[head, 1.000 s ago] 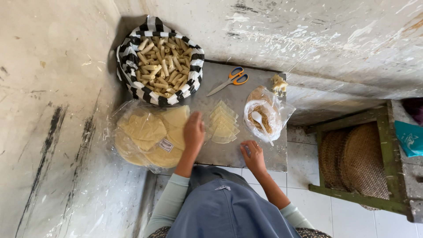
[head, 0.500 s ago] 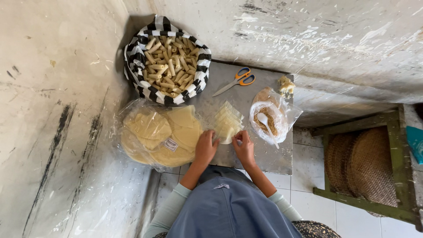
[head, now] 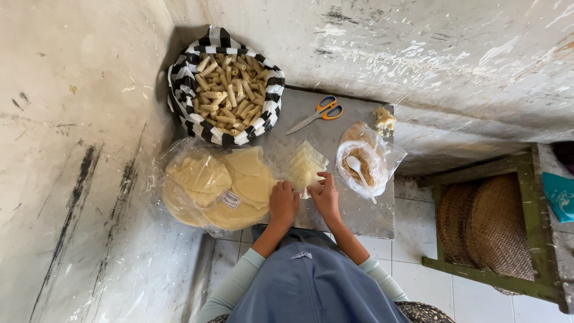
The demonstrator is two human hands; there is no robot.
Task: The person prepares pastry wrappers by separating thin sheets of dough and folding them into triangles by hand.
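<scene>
Wrappers (head: 304, 168) between scissors (head: 317, 113), bag (head: 215, 185)

Bright even daylight, soft shadows, sharp focus, wide-angle edge distortion.

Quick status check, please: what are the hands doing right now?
Left hand and right hand together on pale wrapper stack. Filling bag beside. Nothing blocking.
</scene>
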